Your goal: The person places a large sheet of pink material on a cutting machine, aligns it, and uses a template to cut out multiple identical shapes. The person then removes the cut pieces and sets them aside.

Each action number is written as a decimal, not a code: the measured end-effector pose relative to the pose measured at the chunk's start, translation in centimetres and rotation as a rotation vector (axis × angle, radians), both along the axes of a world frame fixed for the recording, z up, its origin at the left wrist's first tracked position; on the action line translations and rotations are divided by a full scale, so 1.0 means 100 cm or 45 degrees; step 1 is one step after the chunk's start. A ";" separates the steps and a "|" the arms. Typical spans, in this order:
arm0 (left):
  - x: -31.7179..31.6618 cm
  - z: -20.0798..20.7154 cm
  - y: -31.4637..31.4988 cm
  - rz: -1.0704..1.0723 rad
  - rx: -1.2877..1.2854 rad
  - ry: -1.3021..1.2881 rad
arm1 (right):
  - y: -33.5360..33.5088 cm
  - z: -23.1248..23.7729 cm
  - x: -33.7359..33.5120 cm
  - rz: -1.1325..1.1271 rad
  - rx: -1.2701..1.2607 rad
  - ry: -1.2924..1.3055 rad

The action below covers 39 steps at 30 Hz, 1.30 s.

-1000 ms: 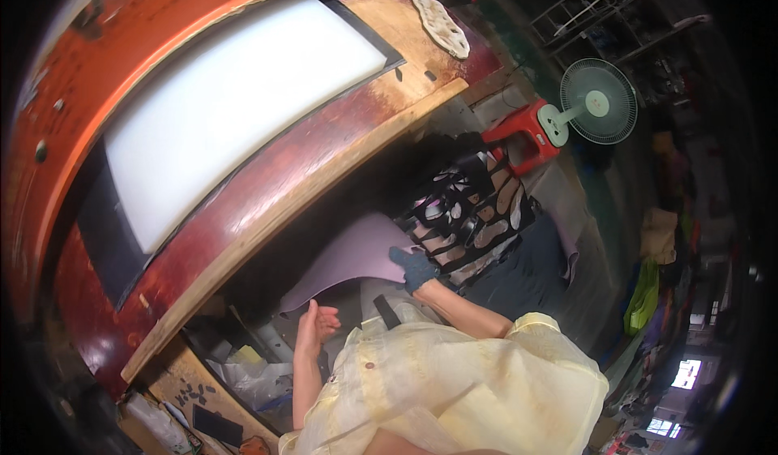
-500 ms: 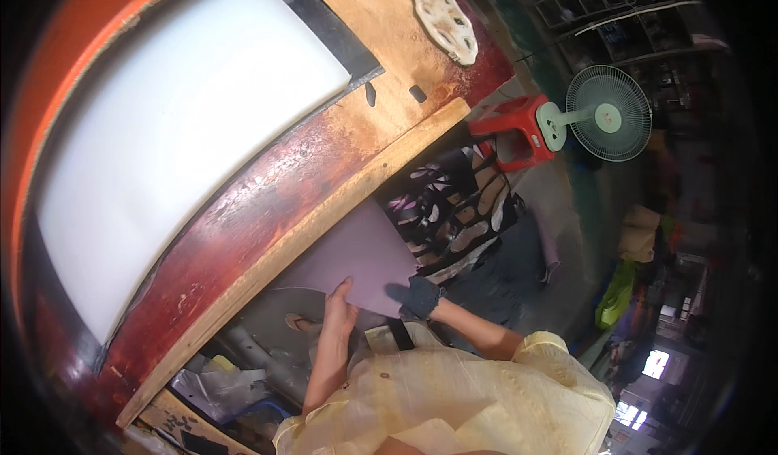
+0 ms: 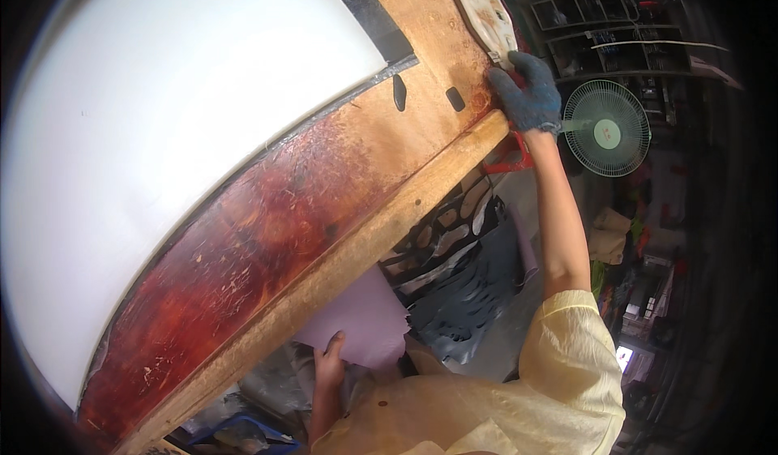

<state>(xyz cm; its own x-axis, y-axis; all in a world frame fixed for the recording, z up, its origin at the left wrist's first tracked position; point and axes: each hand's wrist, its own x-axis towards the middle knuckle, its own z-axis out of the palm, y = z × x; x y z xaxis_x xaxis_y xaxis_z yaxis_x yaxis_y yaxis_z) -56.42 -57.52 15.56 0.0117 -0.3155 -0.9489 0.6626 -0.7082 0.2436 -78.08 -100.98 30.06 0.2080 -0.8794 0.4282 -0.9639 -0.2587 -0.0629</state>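
Observation:
My left hand [image 3: 329, 363], bare, grips the near edge of a lilac sheet [image 3: 361, 317] below the table edge, with the thumb lying on top. My right hand [image 3: 531, 97], in a dark blue-grey glove, reaches out to the table's far right corner. Its thumb and fingers close around the near end of a pale, flat, wavy-edged piece [image 3: 484, 8] with a dark rim. That piece lies on the wooden tabletop [image 3: 365, 135] and runs partly out of the picture.
A thick white board [image 3: 194, 74] covers much of the table, which ends in a raised wooden edge strip [image 3: 340, 244]. Dark cut-out sheet scraps [image 3: 462, 301] lie below. Beyond my right arm stands a fan [image 3: 606, 131], by a red stool [image 3: 512, 159] mostly hidden.
My right hand has left the lilac sheet and moved up and right to the pale piece. My left hand still holds the sheet. The view has shifted closer over the table.

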 end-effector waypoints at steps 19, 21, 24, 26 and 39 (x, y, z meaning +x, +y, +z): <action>-0.014 0.000 0.030 -1.695 -0.616 -0.302 | 0.047 0.004 -0.068 0.035 0.468 -1.041; -0.015 0.007 0.034 -1.492 -0.690 -0.395 | 0.101 -0.015 -0.084 0.062 0.566 -0.744; -0.002 0.021 0.058 -1.298 -0.781 -0.443 | 0.192 -0.074 -0.096 0.274 0.877 -0.055; 0.010 0.026 0.079 -1.211 -0.844 -0.414 | 0.263 -0.120 -0.096 0.411 0.990 0.031; 0.091 0.077 0.162 -0.356 -0.792 -0.188 | 0.586 -0.185 0.009 -1.462 1.773 -1.974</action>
